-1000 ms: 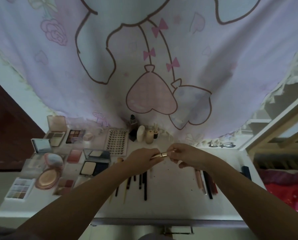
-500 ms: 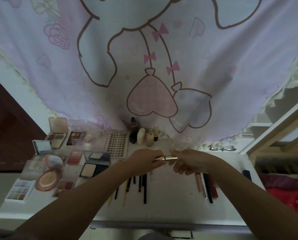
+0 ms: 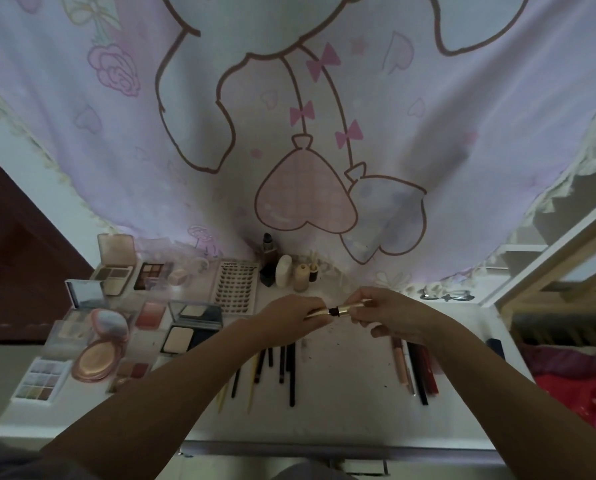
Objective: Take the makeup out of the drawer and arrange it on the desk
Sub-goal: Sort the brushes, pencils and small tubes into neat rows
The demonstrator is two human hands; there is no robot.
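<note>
A slim gold makeup tube (image 3: 338, 310) is held level above the white desk (image 3: 345, 403), a dark band showing at its middle where its two halves have come apart a little. My left hand (image 3: 289, 315) grips the left half and my right hand (image 3: 385, 311) pinches the right half. Below my hands lie a row of dark brushes and pencils (image 3: 282, 365) and a group of pink and red pencils (image 3: 416, 367).
Open palettes and compacts (image 3: 116, 327) fill the desk's left side, with a lash tray (image 3: 236, 287) and small bottles (image 3: 284, 271) at the back. A printed pink curtain (image 3: 289, 116) hangs behind. The drawer front (image 3: 355, 465) shows at the bottom edge.
The gold tube's two halves have slid apart, exposing a dark band in the middle. Both hands stay at the same spot above the desk.
</note>
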